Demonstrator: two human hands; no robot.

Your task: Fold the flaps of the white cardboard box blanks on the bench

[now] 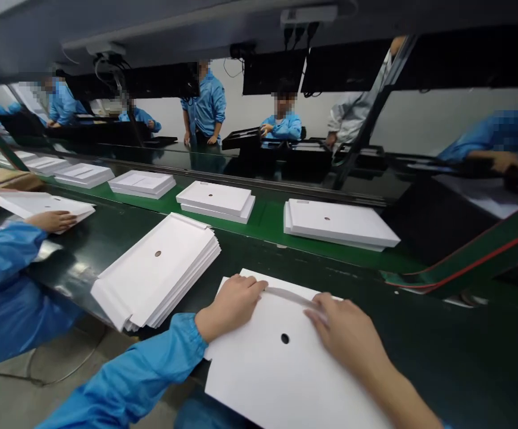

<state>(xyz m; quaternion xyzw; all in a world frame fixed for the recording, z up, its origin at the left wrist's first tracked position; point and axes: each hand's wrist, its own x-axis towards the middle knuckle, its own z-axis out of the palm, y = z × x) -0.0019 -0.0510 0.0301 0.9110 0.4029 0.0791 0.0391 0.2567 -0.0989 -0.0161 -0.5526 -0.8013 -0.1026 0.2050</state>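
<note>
In front of me lies a flat white cardboard sheet (281, 375) with one round dark hole, partly over the table's front edge. My left hand (234, 304) grips the far edge flap near its left corner, fingers closed on it. Further right, my right hand (346, 328) pinches the same flap between thumb and fingers. Between the two hands the flap stands slightly bent up. Just left of the sheet sits a stack of similar white cardboard sheets (161, 262), the top one also holed.
Beyond the dark table (84, 226), a green conveyor belt (265, 223) carries white boxes (339, 221) in a row. A co-worker's hand (53, 221) rests on another white sheet (40, 204) at left. Several people in blue stand or sit behind the line. A slanted green strip (477, 256) rises at right.
</note>
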